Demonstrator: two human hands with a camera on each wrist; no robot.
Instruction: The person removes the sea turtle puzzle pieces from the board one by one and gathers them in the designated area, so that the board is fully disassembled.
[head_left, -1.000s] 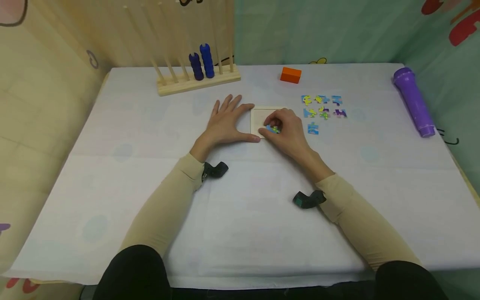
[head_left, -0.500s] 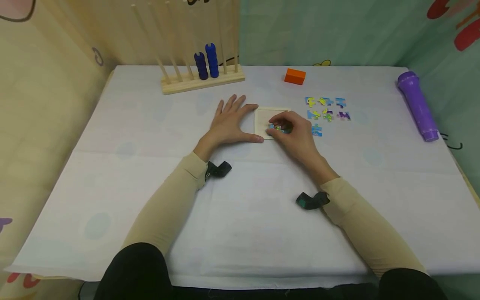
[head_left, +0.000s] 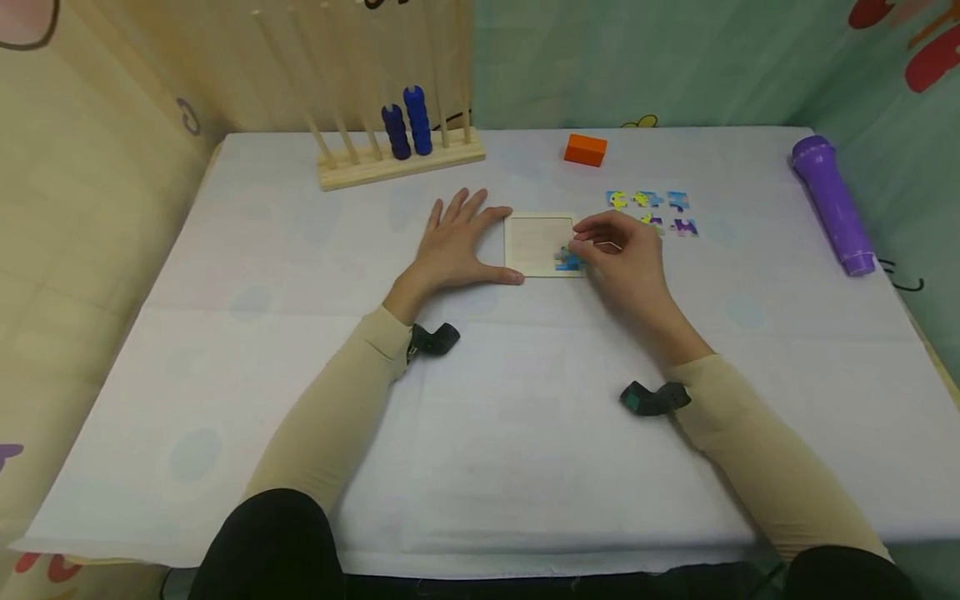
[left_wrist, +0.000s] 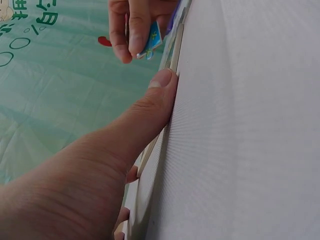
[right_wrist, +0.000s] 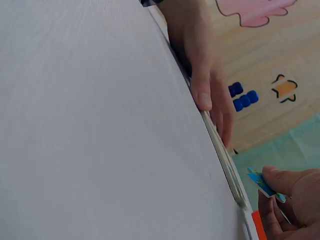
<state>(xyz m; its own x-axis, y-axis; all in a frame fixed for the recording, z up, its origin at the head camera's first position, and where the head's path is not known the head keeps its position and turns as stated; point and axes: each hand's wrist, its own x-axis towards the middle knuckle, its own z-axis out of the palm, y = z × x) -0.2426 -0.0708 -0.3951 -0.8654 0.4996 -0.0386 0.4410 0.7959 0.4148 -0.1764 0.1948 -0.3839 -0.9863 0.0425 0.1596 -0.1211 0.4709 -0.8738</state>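
My left hand (head_left: 453,250) lies with fingers spread at the left side of a small square wooden puzzle tray (head_left: 536,237); its thumb touches the tray's near edge and the index finger its far left corner. In the tray's near right corner sits a blue jigsaw puzzle piece (head_left: 567,262). Over the tray's right side, my right hand (head_left: 630,258) pinches another blue puzzle piece (right_wrist: 262,184) between thumb and fingers. Both wrist views show this piece tilted and raised off the tray; the head view mostly hides it.
Several loose puzzle pieces (head_left: 678,201) lie right of the tray, some covered by my right hand. Behind stand an orange block (head_left: 585,150) and a wooden peg rack (head_left: 401,167) with blue beads. A purple flashlight-shaped object (head_left: 832,204) lies along the table's right edge.
The right hand has moved right from the tray's middle to its right side. A piece formerly under its fingers now shows in the near right corner. The left hand has stayed put.
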